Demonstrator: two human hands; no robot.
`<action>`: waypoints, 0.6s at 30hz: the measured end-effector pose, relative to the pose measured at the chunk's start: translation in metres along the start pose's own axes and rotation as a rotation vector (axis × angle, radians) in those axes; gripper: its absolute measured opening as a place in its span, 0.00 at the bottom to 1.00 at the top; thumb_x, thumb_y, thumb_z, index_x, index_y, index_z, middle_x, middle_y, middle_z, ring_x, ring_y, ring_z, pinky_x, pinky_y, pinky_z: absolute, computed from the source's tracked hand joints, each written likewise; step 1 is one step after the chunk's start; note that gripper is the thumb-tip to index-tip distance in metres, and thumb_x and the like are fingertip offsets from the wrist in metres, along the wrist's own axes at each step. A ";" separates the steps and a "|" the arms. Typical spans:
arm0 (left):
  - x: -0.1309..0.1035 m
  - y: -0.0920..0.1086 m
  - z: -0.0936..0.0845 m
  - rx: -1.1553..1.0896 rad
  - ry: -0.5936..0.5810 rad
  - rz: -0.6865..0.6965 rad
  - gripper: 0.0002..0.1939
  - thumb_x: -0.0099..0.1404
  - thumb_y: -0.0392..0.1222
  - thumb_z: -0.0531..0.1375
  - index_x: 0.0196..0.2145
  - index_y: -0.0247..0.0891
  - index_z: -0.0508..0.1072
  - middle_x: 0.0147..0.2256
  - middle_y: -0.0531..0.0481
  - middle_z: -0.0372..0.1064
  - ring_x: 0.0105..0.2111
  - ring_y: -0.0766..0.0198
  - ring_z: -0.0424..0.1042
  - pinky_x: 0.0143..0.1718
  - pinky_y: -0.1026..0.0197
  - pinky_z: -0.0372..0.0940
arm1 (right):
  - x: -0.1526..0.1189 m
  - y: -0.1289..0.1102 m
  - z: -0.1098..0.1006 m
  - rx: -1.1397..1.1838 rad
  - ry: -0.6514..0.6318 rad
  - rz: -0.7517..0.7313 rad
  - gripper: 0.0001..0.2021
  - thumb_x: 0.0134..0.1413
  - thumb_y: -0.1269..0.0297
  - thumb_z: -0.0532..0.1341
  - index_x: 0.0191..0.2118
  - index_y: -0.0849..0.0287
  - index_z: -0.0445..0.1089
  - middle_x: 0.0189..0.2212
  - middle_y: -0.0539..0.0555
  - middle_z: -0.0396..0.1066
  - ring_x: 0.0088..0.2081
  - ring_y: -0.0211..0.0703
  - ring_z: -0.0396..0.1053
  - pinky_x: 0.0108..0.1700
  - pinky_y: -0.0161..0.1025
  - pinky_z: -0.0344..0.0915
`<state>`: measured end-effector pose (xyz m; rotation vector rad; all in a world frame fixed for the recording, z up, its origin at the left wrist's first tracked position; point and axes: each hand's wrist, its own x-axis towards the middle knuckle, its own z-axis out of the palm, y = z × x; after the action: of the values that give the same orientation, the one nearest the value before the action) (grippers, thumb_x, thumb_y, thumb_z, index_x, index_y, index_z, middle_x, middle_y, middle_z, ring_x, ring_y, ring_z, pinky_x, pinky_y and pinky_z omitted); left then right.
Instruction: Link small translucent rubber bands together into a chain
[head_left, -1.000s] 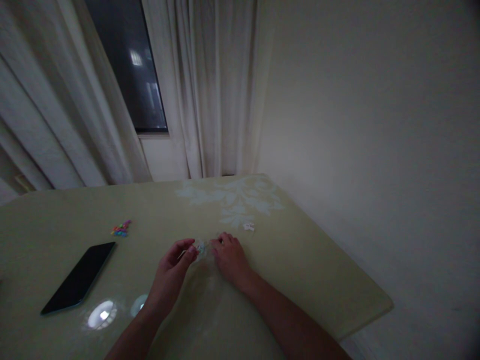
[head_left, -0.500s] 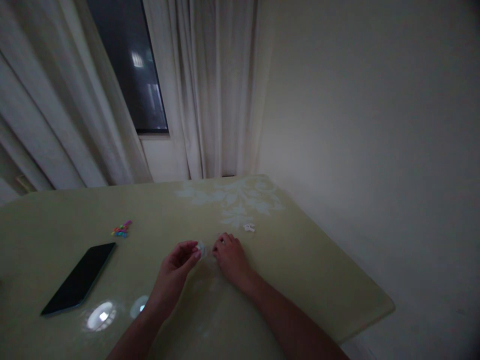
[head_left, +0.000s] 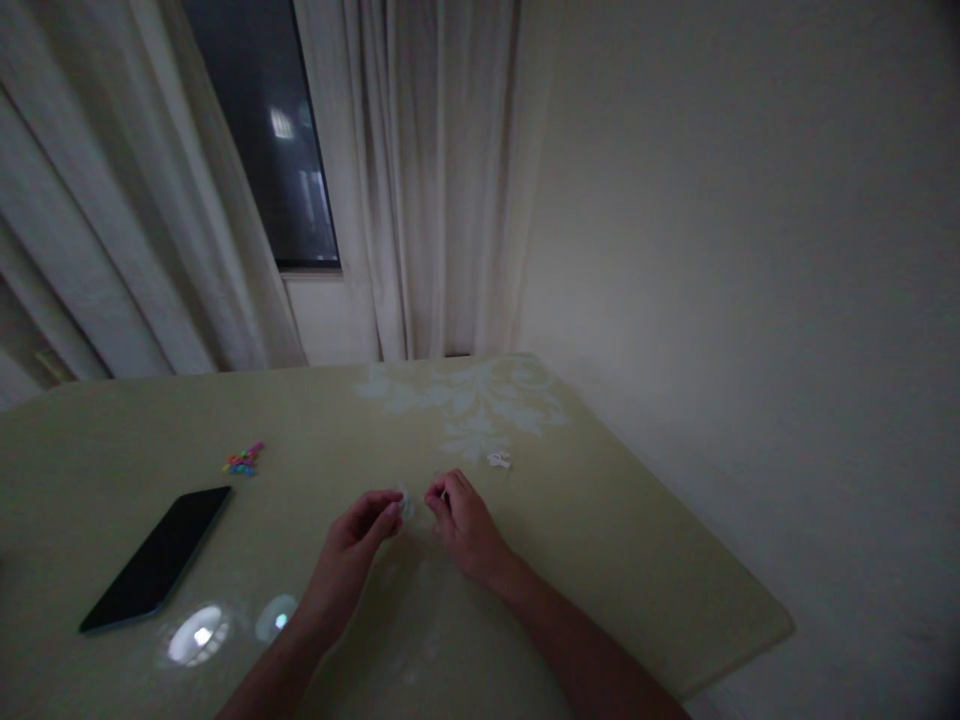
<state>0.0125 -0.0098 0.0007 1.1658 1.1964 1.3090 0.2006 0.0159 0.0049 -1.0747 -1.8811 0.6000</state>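
Note:
Near the middle of the table, my left hand (head_left: 356, 540) pinches a small clear, see-through piece (head_left: 406, 502) between thumb and fingertips. It looks like thin plastic, but its exact kind is too faint to tell. My right hand (head_left: 465, 520) faces it across a narrow gap. Thumb and forefinger are pressed together there, and whatever they hold is too small to make out. Just beyond the right hand lie a few small white pieces (head_left: 499, 460) on the tabletop.
A small heap of brightly coloured bits (head_left: 244, 461) lies at the left on the pale glossy table (head_left: 600, 560). Nearer me is a black-screened tablet or phone (head_left: 157, 560). Curtains (head_left: 442, 180) and a wall (head_left: 720, 250) stand behind and to the right.
My right hand has turned slightly, so its thumb now shows against the forefinger. My left hand has dipped a little, still pinching the clear piece.

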 end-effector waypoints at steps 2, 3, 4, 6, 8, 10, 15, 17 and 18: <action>0.000 -0.004 -0.001 -0.009 -0.022 0.007 0.22 0.57 0.58 0.72 0.43 0.40 0.80 0.37 0.48 0.79 0.39 0.56 0.77 0.42 0.60 0.70 | -0.004 -0.006 0.001 0.024 -0.024 -0.029 0.04 0.69 0.73 0.58 0.40 0.57 0.67 0.38 0.52 0.69 0.40 0.42 0.67 0.45 0.38 0.64; 0.001 -0.006 -0.001 -0.015 -0.029 0.012 0.22 0.57 0.57 0.73 0.43 0.40 0.80 0.38 0.47 0.79 0.40 0.56 0.77 0.43 0.59 0.70 | -0.005 -0.007 0.002 0.022 -0.035 -0.043 0.04 0.69 0.73 0.59 0.40 0.57 0.67 0.38 0.52 0.68 0.40 0.42 0.67 0.45 0.38 0.64; 0.001 -0.008 -0.001 -0.023 -0.035 0.016 0.22 0.57 0.56 0.73 0.44 0.40 0.80 0.39 0.47 0.79 0.41 0.56 0.77 0.44 0.59 0.70 | -0.007 -0.008 0.004 0.016 -0.044 -0.056 0.04 0.69 0.73 0.59 0.40 0.57 0.67 0.38 0.51 0.68 0.40 0.43 0.66 0.46 0.38 0.64; 0.001 -0.011 -0.002 -0.049 -0.046 0.021 0.22 0.58 0.55 0.73 0.44 0.40 0.79 0.39 0.47 0.79 0.41 0.56 0.78 0.44 0.58 0.71 | -0.009 -0.009 0.007 0.005 -0.061 -0.079 0.03 0.69 0.72 0.59 0.41 0.57 0.67 0.38 0.52 0.68 0.41 0.43 0.66 0.47 0.39 0.64; 0.002 -0.012 -0.001 -0.069 -0.058 0.016 0.21 0.58 0.54 0.73 0.44 0.40 0.79 0.40 0.46 0.80 0.42 0.55 0.78 0.45 0.57 0.71 | -0.010 -0.008 0.009 -0.002 -0.082 -0.089 0.03 0.69 0.72 0.59 0.42 0.57 0.67 0.40 0.52 0.69 0.42 0.43 0.66 0.48 0.40 0.64; 0.002 -0.010 0.000 -0.064 -0.065 0.012 0.21 0.57 0.53 0.74 0.44 0.40 0.79 0.41 0.45 0.80 0.44 0.54 0.78 0.47 0.55 0.71 | -0.010 -0.007 0.009 -0.009 -0.102 -0.081 0.03 0.69 0.72 0.59 0.43 0.57 0.67 0.40 0.53 0.69 0.42 0.43 0.67 0.48 0.39 0.65; -0.001 0.000 0.005 -0.038 -0.110 -0.005 0.21 0.57 0.55 0.73 0.43 0.41 0.80 0.44 0.43 0.81 0.46 0.51 0.78 0.50 0.53 0.71 | -0.009 -0.008 0.007 0.021 -0.089 -0.073 0.04 0.70 0.72 0.57 0.43 0.57 0.66 0.41 0.53 0.69 0.43 0.43 0.68 0.48 0.39 0.66; -0.003 0.004 0.007 -0.033 -0.126 -0.003 0.21 0.56 0.56 0.73 0.41 0.41 0.81 0.42 0.43 0.81 0.44 0.51 0.78 0.47 0.54 0.71 | -0.008 -0.009 0.005 0.031 -0.052 -0.071 0.04 0.70 0.72 0.56 0.42 0.57 0.66 0.40 0.53 0.69 0.44 0.43 0.68 0.48 0.39 0.66; -0.003 0.005 0.008 -0.024 -0.127 0.000 0.21 0.55 0.57 0.73 0.40 0.41 0.81 0.40 0.44 0.81 0.42 0.52 0.78 0.45 0.55 0.72 | -0.008 -0.009 0.004 0.033 -0.036 -0.067 0.04 0.70 0.71 0.56 0.42 0.57 0.65 0.40 0.53 0.69 0.44 0.43 0.68 0.47 0.39 0.66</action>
<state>0.0203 -0.0125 0.0063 1.2128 1.0857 1.2270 0.1949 0.0041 0.0059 -0.9813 -1.9234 0.6134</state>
